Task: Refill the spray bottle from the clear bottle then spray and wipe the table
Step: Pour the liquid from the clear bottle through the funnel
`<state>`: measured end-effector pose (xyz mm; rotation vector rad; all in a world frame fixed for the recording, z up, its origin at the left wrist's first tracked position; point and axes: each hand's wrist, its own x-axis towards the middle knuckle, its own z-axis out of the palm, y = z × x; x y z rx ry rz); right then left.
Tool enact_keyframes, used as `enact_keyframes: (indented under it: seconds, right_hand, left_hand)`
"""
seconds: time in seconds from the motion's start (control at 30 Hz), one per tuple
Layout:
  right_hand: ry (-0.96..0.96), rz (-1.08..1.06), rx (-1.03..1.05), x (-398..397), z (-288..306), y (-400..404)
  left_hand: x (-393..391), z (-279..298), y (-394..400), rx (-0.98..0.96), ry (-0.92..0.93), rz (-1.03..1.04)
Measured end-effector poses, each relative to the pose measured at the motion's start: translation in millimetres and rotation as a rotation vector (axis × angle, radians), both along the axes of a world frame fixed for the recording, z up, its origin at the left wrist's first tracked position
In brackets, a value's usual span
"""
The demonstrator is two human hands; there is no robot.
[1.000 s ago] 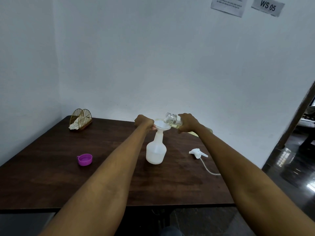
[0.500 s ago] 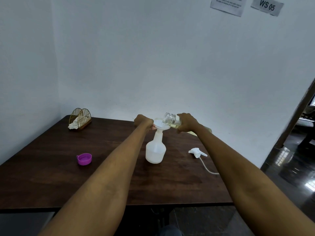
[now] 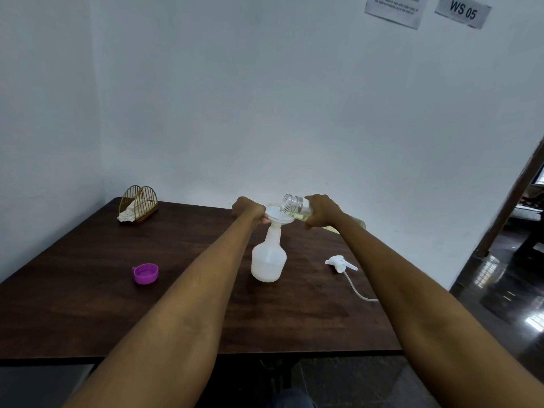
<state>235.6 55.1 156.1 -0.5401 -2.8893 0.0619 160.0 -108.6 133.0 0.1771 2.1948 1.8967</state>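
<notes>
Tilting over a white funnel (image 3: 279,215) in the white translucent spray bottle (image 3: 268,260), the clear bottle (image 3: 297,208) holds yellowish liquid; right hand (image 3: 322,212) grips it, left hand (image 3: 248,209) seemingly pinches the funnel's rim.

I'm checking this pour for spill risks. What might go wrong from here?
The clear bottle, tipped by the right hand, has its mouth at the funnel rim, so liquid may miss onto the table. The spray bottle stands unheld; the left hand grips only the funnel, so a nudge could tip it.
</notes>
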Motion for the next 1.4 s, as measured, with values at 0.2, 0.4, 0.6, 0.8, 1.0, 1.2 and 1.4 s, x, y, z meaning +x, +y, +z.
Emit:
enact_keyframes:
  seconds: [0.2, 0.4, 0.6, 0.8, 1.0, 1.2, 1.4]
  right_hand:
    - [0.005, 0.004, -0.007, -1.1, 0.7, -0.3]
    - [0.0, 0.009, -0.003, -2.3, 0.4, 0.4]
    - [-0.002, 0.01, 0.004, -3.2, 0.9, 0.1]
    - [-0.004, 0.006, -0.002, -2.6, 0.5, -0.6]
    - [0.004, 0.004, -0.005, -2.9, 0.2, -1.7]
    - [0.01, 0.002, -0.007, -3.0, 0.3, -1.4]
    - [0.018, -0.002, -0.009, -2.4, -0.1, -1.5]
  left_hand:
    - [-1.3, -0.8, 0.8, -0.009, -0.004, 0.004]
    - [-2.2, -1.0, 0.8, -0.022, -0.015, 0.001]
    - [-0.2, -1.3, 0.0, -0.024, -0.004, 0.004]
    - [1.5, -0.1, -1.0, -0.022, -0.004, 0.001]
    - [1.5, 1.0, -0.6, -0.035, -0.022, -0.012]
    - [3.6, 1.5, -2.6, -0.031, -0.007, -0.006]
    - [4.4, 1.3, -2.9, -0.032, -0.006, -0.001]
